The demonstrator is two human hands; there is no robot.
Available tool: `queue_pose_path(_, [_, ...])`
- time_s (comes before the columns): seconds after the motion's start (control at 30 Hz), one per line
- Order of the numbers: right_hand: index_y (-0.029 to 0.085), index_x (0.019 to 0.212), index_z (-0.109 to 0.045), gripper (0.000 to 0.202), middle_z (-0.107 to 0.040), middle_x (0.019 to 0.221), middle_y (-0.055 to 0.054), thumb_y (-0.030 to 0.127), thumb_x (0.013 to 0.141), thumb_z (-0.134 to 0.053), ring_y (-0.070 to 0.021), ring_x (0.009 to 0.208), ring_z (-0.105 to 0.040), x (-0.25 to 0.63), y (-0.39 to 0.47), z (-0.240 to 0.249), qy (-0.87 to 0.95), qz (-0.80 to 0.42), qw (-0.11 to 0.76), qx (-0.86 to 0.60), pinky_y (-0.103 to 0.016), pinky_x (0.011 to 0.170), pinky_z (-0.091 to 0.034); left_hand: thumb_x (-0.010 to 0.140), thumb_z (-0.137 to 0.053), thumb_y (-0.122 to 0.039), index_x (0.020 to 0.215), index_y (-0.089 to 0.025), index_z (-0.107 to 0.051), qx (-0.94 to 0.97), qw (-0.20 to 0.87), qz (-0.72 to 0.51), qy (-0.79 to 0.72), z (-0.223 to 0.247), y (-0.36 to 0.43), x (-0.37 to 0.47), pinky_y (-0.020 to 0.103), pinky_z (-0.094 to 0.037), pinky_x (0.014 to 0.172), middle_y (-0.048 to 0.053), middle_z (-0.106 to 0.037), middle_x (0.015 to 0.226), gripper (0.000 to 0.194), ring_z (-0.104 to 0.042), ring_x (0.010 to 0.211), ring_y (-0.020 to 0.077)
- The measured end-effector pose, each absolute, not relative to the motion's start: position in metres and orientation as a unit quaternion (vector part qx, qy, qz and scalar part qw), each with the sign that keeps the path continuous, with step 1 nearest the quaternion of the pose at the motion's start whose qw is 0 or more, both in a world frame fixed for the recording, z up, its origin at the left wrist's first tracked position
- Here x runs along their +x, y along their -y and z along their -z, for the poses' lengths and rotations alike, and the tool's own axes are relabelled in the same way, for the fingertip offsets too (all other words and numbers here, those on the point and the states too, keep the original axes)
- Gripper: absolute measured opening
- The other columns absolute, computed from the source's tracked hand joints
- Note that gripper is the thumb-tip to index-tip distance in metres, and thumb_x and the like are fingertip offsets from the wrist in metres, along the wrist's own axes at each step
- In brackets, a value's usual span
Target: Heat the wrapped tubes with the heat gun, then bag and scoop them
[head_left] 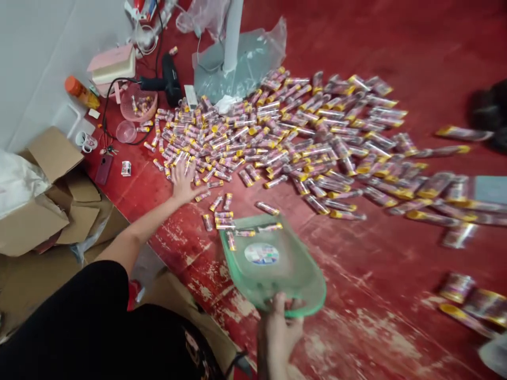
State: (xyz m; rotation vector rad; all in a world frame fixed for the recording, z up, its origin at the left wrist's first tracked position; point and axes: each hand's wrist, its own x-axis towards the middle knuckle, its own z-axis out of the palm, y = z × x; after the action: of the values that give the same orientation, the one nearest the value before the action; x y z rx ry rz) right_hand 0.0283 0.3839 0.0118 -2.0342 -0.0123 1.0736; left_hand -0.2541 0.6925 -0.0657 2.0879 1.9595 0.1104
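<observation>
A big spread of small wrapped tubes with yellow ends [273,155] covers the red surface in front of me. My left hand [183,182] lies with fingers spread on the near left edge of this pile, touching several tubes. My right hand [280,330] grips the near rim of a translucent green plastic scoop [285,264], thumb on top. The scoop rests low on the surface, its straight edge facing the pile. A few tubes [245,233] lie on that edge, above a round label [261,254]. Other loose tubes [224,216] sit just beside it.
At left are opened cardboard boxes [35,221], a white mug [86,141], a phone [103,169] and an orange-capped bottle [81,91]. A pink basket [138,108] and a black heat-gun-like tool [168,82] with a cord stand behind. A white pole [232,37] rises from a plastic-wrapped base.
</observation>
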Motion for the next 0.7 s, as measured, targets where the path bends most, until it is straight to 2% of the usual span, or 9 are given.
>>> queue_pose_path(0.07, [0.017, 0.134, -0.055, 0.084, -0.067, 0.119, -0.011, 0.067, 0.069, -0.074, -0.0217, 0.098, -0.067, 0.022, -0.441, -0.001, 0.008, -0.401, 0.419, -0.815, -0.029, 0.073, -0.058, 0.076, -0.053, -0.086, 0.164, -0.027, -0.017, 0.621, 0.107, -0.063, -0.774, 0.059, -0.766, -0.281, 0.067, -0.009, 0.123, 0.013, -0.006, 0.172, 0.111, 0.006, 0.158, 0.0397])
queue_pose_path(0.17, [0.018, 0.137, -0.055, 0.088, -0.061, 0.136, -0.012, 0.062, 0.064, -0.077, -0.0209, 0.108, -0.065, 0.016, -0.522, 0.017, 0.024, -0.410, 0.455, -0.790, -0.033, 0.088, -0.056, 0.075, -0.052, -0.088, 0.163, -0.034, -0.017, 0.570, 0.155, -0.047, -0.806, 0.059, -0.830, -0.299, 0.072, -0.024, 0.115, 0.012, -0.010, 0.172, 0.110, 0.000, 0.158, 0.0429])
queue_pose_path(0.23, [0.019, 0.138, -0.055, 0.091, -0.057, 0.142, -0.013, 0.059, 0.060, -0.080, -0.0205, 0.112, -0.063, 0.011, -0.569, 0.030, 0.043, -0.441, 0.479, -0.758, -0.034, 0.093, -0.055, 0.075, -0.051, -0.089, 0.162, -0.038, -0.021, 0.593, 0.181, -0.035, -0.784, 0.064, -0.839, -0.292, 0.072, -0.029, 0.113, 0.010, -0.013, 0.171, 0.106, -0.003, 0.157, 0.0432])
queue_pose_path(0.33, [0.022, 0.136, -0.056, 0.089, -0.052, 0.147, -0.013, 0.056, 0.059, -0.083, -0.0203, 0.112, -0.062, 0.001, -0.622, 0.048, 0.079, -0.493, 0.508, -0.702, -0.034, 0.087, -0.056, 0.074, -0.052, -0.089, 0.158, -0.042, -0.032, 0.638, 0.206, -0.024, -0.742, 0.069, -0.822, -0.264, 0.070, -0.029, 0.115, 0.006, -0.016, 0.170, 0.098, -0.013, 0.155, 0.0450])
queue_pose_path(0.4, [0.023, 0.131, -0.059, 0.081, -0.056, 0.141, -0.011, 0.054, 0.060, -0.085, -0.0180, 0.105, -0.062, -0.003, -0.642, 0.056, 0.110, -0.521, 0.528, -0.662, -0.030, 0.080, -0.055, 0.073, -0.054, -0.089, 0.154, -0.042, -0.042, 0.647, 0.215, -0.023, -0.731, 0.070, -0.810, -0.243, 0.068, -0.028, 0.116, 0.004, -0.019, 0.169, 0.095, -0.018, 0.153, 0.0457])
queue_pose_path(0.5, [0.022, 0.117, -0.065, 0.069, -0.064, 0.123, -0.005, 0.051, 0.059, -0.088, -0.0124, 0.090, -0.061, 0.000, -0.651, 0.060, 0.124, -0.558, 0.549, -0.609, -0.023, 0.071, -0.052, 0.072, -0.056, -0.089, 0.149, -0.040, -0.049, 0.651, 0.224, -0.028, -0.725, 0.067, -0.799, -0.215, 0.066, -0.029, 0.117, 0.003, -0.023, 0.167, 0.092, -0.023, 0.151, 0.0448])
queue_pose_path(0.63, [0.023, 0.106, -0.068, 0.066, -0.065, 0.105, 0.003, 0.045, 0.050, -0.095, -0.0054, 0.073, -0.053, 0.019, -0.631, 0.057, 0.069, -0.576, 0.567, -0.585, -0.016, 0.063, -0.046, 0.073, -0.056, -0.087, 0.146, -0.039, -0.053, 0.676, 0.256, -0.025, -0.690, 0.055, -0.781, -0.178, 0.062, -0.035, 0.114, 0.004, -0.023, 0.167, 0.087, -0.033, 0.147, 0.0419])
queue_pose_path(0.7, [0.023, 0.105, -0.069, 0.064, -0.064, 0.098, 0.005, 0.044, 0.050, -0.096, -0.0029, 0.064, -0.046, 0.036, -0.613, 0.051, 0.054, -0.575, 0.575, -0.579, -0.014, 0.058, -0.043, 0.074, -0.055, -0.087, 0.143, -0.039, -0.056, 0.692, 0.250, -0.021, -0.677, 0.045, -0.769, -0.154, 0.060, -0.036, 0.114, 0.004, -0.025, 0.166, 0.084, -0.034, 0.146, 0.0406])
